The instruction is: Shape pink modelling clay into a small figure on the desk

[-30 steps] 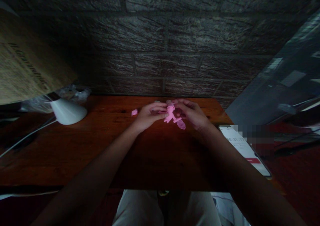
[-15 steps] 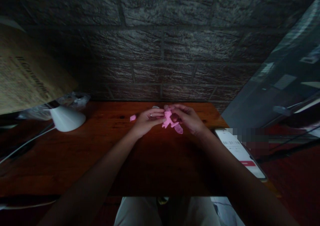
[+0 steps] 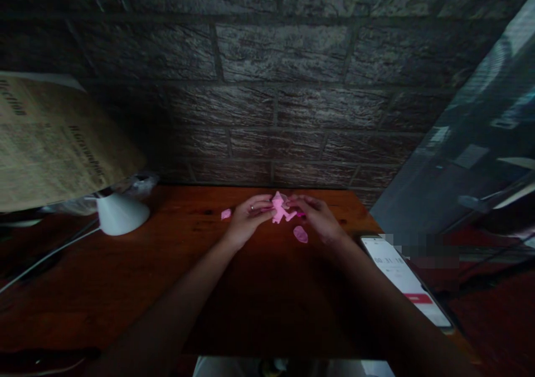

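Above the wooden table, a small pink figure (image 3: 280,208) with a pointed top and stubby limbs is held between both hands. My left hand (image 3: 249,217) pinches its left side between thumb and fingers; a ring shows on one finger. On the other side, my right hand (image 3: 318,216) has its fingers closed at the figure's upper right, partly hiding it. A flat pink translucent oval piece (image 3: 300,234) lies on the table just below the right hand. Left of the left hand rests a small pink lump (image 3: 226,214).
The wooden table (image 3: 167,265) meets a dark brick wall (image 3: 246,104). A lamp with a white base (image 3: 121,214) and printed shade (image 3: 54,143) stands at left, a cable trailing from it. A lit phone (image 3: 407,279) lies along the right edge.
The camera view has tilted up, so the table sits lower in the picture. The figure has turned slightly in my hands, its pointed top now showing. The oval piece appears farther below the figure.
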{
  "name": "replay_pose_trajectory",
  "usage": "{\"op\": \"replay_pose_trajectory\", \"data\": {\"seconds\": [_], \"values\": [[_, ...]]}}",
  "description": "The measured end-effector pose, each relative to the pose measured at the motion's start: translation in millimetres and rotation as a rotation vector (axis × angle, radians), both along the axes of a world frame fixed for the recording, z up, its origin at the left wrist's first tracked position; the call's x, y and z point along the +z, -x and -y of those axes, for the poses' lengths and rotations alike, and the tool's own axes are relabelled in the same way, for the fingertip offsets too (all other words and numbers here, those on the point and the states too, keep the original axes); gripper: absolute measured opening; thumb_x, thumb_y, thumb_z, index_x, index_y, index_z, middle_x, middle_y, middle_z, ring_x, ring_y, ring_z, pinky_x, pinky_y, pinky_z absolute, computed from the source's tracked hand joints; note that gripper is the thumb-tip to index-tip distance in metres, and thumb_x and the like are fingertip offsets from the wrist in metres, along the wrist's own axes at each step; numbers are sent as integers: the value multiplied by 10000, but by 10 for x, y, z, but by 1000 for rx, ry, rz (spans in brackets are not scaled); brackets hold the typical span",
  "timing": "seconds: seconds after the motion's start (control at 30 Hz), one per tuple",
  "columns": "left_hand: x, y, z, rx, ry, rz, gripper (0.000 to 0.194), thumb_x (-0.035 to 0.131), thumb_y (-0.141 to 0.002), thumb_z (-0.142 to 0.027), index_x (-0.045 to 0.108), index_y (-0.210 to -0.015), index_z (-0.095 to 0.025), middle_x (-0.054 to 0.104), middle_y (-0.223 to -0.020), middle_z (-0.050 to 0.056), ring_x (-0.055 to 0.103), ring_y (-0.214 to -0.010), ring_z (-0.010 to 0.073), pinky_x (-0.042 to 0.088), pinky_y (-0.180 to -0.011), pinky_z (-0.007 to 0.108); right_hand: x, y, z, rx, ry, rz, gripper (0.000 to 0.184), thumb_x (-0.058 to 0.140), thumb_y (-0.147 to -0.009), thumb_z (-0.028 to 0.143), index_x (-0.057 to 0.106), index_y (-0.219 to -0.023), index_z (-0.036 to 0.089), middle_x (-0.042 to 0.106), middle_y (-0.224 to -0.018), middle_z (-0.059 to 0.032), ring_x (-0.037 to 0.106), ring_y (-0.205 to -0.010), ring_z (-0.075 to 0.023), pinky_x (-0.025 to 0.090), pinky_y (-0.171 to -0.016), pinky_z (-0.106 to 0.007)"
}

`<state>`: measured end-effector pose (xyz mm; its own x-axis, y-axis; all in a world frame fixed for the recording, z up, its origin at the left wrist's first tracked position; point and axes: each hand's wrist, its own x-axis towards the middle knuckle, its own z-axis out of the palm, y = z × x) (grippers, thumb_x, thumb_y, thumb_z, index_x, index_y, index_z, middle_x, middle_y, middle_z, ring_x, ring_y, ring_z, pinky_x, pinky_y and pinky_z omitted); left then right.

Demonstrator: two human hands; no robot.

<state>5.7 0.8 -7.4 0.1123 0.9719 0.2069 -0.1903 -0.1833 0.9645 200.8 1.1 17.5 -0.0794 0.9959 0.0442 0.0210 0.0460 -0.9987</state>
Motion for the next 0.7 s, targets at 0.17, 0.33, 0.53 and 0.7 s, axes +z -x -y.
{"op": "replay_pose_trajectory", "data": {"seconds": [0.17, 0.33, 0.53, 0.7], "values": [[-4, 26, -47, 52, -13, 124, 432, 859, -647, -194, 728, -1059, -187, 773, -959, 35, 712, -972, 194, 523, -997, 394, -57, 16, 10, 97, 19, 14, 358, 783, -735, 486, 751, -989, 235, 754, -995, -48, 660, -881, -190, 441, -639, -270], [15, 28, -61, 34, 4, 185, 423, 864, -646, -202, 741, -1051, -191, 777, -1006, 44, 702, -1003, 192, 513, -988, 364, -115, 21, -19, 190, -37, -66, 303, 847, -670, 378, 755, -914, 224, 753, -1001, -31, 648, -835, -159, 465, -739, -291], [35, 26, -35, 4, 57, 119, 405, 851, -673, -239, 737, -1057, -183, 766, -1098, 73, 693, -1043, 206, 525, -922, 339, -120, 3, -28, 179, -54, -76, 259, 834, -697, 368, 769, -900, 218, 735, -880, -16, 607, -733, -131, 457, -711, -281], [24, 27, -40, -21, 92, 115, 421, 851, -668, -229, 724, -1069, -201, 758, -1110, 65, 690, -1009, 183, 517, -862, 302, -95, 10, -6, 192, -55, -86, 229, 829, -706, 340, 782, -903, 233, 733, -886, -7, 603, -725, -117, 457, -691, -263]]}}
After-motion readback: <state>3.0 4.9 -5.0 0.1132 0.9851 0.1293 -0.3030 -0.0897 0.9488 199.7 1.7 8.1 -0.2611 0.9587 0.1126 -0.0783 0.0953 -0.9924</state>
